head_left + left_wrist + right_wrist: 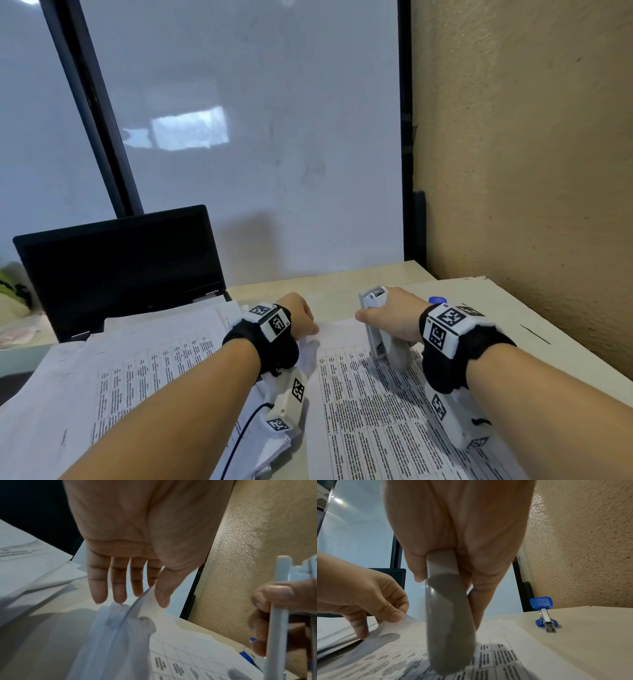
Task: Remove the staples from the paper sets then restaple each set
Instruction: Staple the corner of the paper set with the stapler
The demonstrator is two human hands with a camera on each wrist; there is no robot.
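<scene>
A: Where can a hand pass?
B: Between the left hand [301, 317] and right hand [390, 320] is a bare strip of desk [335, 291].
A: What blocks the way?
B: The laptop [120, 267] stands at far left, the wall [531, 154] is close on the right, and the blue staple remover [545, 613] lies near it.

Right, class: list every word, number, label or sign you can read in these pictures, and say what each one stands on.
No text here can be read.
Paper set: printed table, words too small and blurred.
Left paper pile: the same, unreadable.
Wrist bands: black-and-white square code markers; any small characters beside them are illegible.
Stapler, blue staple remover, laptop: no label visible.
</scene>
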